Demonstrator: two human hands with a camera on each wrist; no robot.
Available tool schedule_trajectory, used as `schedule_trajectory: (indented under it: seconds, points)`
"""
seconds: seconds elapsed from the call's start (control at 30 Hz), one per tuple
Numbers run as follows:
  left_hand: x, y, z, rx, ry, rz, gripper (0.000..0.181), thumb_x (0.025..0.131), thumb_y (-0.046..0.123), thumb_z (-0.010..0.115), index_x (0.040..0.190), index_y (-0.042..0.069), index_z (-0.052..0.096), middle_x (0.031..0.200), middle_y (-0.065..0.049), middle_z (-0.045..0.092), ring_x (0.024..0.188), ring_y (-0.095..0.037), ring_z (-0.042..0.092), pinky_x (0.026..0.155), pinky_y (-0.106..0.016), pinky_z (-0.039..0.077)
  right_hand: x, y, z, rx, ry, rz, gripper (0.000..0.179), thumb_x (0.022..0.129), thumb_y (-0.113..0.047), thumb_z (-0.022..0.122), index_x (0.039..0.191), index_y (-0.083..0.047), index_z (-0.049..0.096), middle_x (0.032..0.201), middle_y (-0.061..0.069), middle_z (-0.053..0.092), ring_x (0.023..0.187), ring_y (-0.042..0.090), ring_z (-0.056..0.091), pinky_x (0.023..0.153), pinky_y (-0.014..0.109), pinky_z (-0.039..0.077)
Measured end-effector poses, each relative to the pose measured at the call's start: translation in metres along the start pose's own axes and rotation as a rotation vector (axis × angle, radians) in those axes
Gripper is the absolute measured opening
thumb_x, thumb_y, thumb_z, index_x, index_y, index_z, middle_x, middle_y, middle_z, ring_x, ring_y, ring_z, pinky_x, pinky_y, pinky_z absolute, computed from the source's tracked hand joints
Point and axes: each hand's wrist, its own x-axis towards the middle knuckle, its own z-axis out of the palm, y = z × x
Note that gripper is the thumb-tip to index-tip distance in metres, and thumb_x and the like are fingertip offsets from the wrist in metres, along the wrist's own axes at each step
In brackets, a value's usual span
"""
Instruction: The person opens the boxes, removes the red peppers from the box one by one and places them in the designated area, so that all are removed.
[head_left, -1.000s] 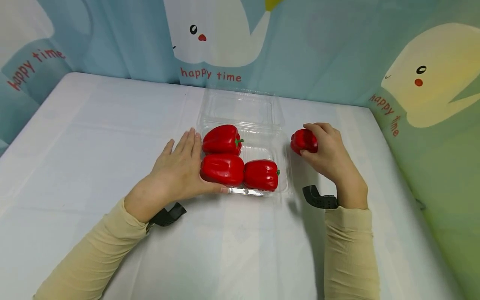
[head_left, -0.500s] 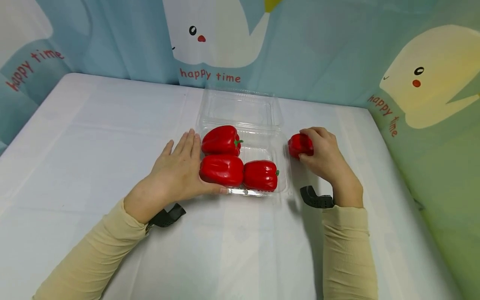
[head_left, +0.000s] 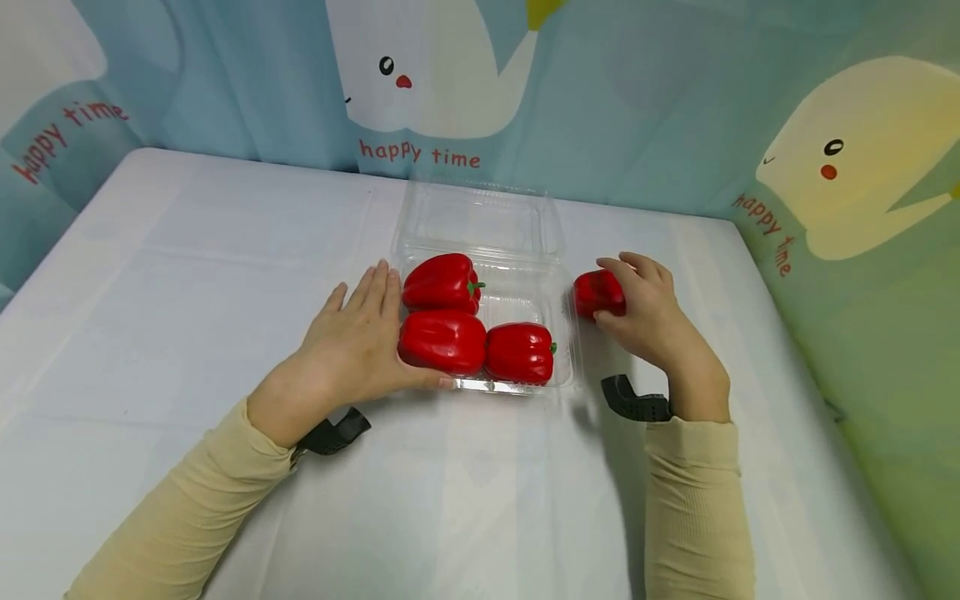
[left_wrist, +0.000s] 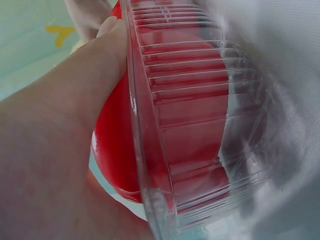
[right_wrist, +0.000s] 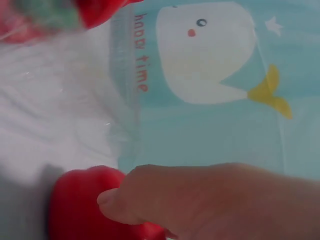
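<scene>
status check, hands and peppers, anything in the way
Left hand against clear container's left side. Right hand gripping red pepper outside, at right. Container's right rim between pepper and inside gap.

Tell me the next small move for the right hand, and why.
Probably lift the glossy red bell pepper held by the right hand into the open, clear plastic container: its far-right space looks bare, and the left hand rests against its left side.

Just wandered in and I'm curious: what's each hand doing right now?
Left hand: open, fingers straight, resting against the clear container.
Right hand: closed, holding a red pepper beside the container.
</scene>
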Motion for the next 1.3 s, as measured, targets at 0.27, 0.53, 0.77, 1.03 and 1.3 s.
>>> schedule_trajectory:
  seconds: [0.27,0.53,0.77,1.03,1.3]
  points:
    - [0.000,0.000,0.002,-0.006,0.003,-0.005,0.133,0.072,0.087,0.055,0.155,-0.008,0.010,0.165,-0.025,0.009,0.154,-0.040,0.011,0.121,-0.062,0.016,-0.011,-0.012,-0.007,0.016,0.045,-0.060,0.060,0.090,-0.008,0.060,0.147,-0.003,0.041,0.157,0.028,0.024,0.147,0.048,0.012,0.106,0.069,0.037]
    - [-0.001,0.000,0.002,-0.009,0.000,0.000,0.134,0.072,0.085,0.058,0.155,-0.009,0.010,0.164,-0.026,0.009,0.153,-0.041,0.011,0.121,-0.063,0.016,-0.022,-0.029,-0.013,0.034,0.067,-0.113,0.060,0.091,-0.008,0.063,0.147,-0.006,0.043,0.158,0.022,0.025,0.148,0.044,0.013,0.105,0.068,0.038]
    - [0.000,0.001,0.002,-0.009,0.003,-0.002,0.134,0.072,0.086,0.057,0.155,-0.009,0.010,0.165,-0.025,0.008,0.154,-0.040,0.010,0.121,-0.062,0.015,-0.027,-0.040,-0.017,0.066,0.081,-0.180,0.055,0.092,-0.009,0.064,0.144,-0.007,0.047,0.156,0.019,0.031,0.147,0.041,0.019,0.111,0.064,0.032]
    - [0.001,0.001,0.001,-0.018,0.010,0.003,0.135,0.071,0.086,0.057,0.155,-0.009,0.010,0.164,-0.026,0.009,0.153,-0.041,0.011,0.121,-0.062,0.015,-0.031,-0.054,-0.015,0.077,0.035,-0.252,0.053,0.092,-0.011,0.064,0.143,-0.012,0.049,0.153,0.012,0.037,0.143,0.035,0.031,0.111,0.058,0.037]
    - [0.000,0.001,0.001,-0.031,0.009,-0.006,0.135,0.071,0.086,0.057,0.155,-0.008,0.009,0.165,-0.025,0.008,0.154,-0.040,0.010,0.122,-0.062,0.014,-0.033,-0.065,-0.011,0.073,-0.101,-0.319,0.054,0.094,-0.016,0.063,0.146,-0.016,0.047,0.150,0.006,0.043,0.139,0.029,0.041,0.108,0.054,0.043]
